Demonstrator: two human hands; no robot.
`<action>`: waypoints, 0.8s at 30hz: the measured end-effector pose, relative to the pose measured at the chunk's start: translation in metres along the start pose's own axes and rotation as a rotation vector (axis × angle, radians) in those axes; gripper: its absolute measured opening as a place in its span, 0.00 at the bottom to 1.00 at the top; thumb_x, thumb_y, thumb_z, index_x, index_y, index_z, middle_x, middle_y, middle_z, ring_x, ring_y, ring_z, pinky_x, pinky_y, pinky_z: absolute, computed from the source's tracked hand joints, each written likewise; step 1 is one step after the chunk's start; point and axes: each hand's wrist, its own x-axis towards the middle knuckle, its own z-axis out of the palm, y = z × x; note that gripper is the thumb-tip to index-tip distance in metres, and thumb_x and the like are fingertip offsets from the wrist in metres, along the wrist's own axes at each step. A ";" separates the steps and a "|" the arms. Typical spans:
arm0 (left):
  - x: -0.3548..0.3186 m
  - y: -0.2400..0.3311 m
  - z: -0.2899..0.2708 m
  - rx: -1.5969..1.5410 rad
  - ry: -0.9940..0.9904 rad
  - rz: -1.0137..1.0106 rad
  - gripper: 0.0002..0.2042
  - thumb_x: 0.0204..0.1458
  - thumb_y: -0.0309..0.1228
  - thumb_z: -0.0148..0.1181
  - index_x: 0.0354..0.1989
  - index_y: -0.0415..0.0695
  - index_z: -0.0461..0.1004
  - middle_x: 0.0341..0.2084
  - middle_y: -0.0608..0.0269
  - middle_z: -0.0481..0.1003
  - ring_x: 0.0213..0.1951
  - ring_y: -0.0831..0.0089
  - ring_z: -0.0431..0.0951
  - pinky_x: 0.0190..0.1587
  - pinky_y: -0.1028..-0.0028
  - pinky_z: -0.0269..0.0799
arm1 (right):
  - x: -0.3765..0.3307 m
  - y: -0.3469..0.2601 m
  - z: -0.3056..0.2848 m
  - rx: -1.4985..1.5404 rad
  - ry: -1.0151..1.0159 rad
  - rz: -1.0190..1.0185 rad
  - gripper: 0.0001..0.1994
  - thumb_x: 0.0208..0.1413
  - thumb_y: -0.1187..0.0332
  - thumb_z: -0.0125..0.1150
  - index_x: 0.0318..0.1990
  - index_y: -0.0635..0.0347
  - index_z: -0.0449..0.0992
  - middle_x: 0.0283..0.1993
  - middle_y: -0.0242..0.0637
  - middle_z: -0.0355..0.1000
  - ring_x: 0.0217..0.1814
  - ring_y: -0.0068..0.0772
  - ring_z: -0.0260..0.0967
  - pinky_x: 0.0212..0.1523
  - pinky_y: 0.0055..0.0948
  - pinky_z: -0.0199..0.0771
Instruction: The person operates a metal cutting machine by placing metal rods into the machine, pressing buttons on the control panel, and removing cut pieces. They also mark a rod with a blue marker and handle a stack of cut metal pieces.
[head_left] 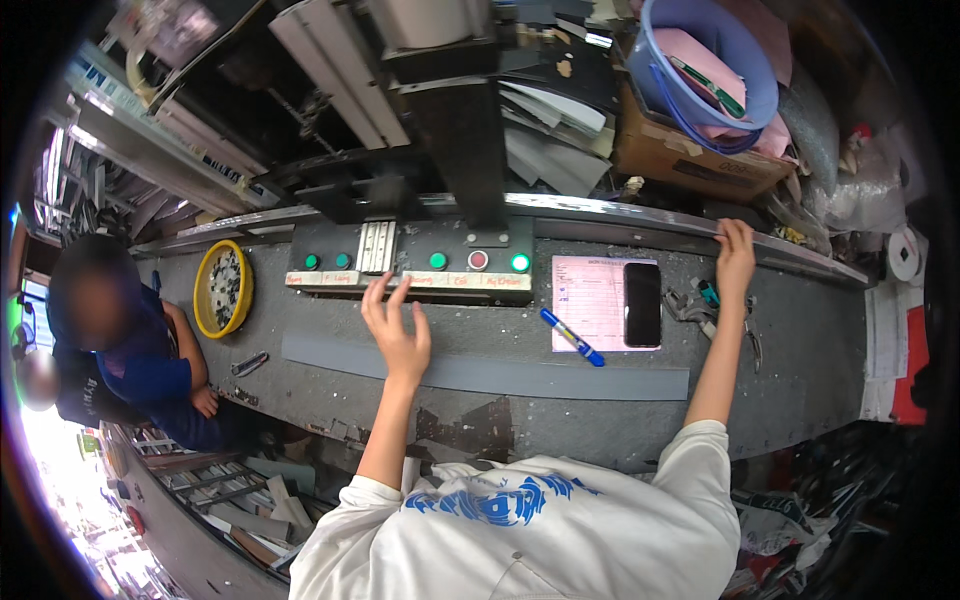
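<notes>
My left hand (397,328) has its fingers apart and holds nothing. Its fingertips are at the front edge of a control panel (460,245) with green and red push buttons, near a small ribbed metal block (376,246). Farther right, my right hand (735,248) has its fingers bent over a long metal profile (640,217), which runs along the back of the bench and under the machine head. A flat grey strip (540,380) lies on the bench below my left hand and extends to both sides.
A pink paper form (590,290) lies between my arms with a black phone (642,305) and blue marker (572,337). Pliers (690,308) are beside my right forearm. Left are a yellow basin (223,290), a cutter knife (250,364) and another person (140,350). A blue bucket (655,85) stands behind.
</notes>
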 end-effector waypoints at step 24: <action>0.061 0.208 0.208 -0.168 -0.551 0.603 0.35 0.49 0.27 0.60 0.68 0.38 0.57 0.69 0.50 0.57 0.70 0.53 0.58 0.72 0.56 0.52 | 0.020 0.175 -0.101 -0.091 0.012 0.273 0.17 0.62 0.84 0.49 0.53 0.62 0.78 0.60 0.47 0.68 0.51 0.40 0.76 0.50 0.33 0.77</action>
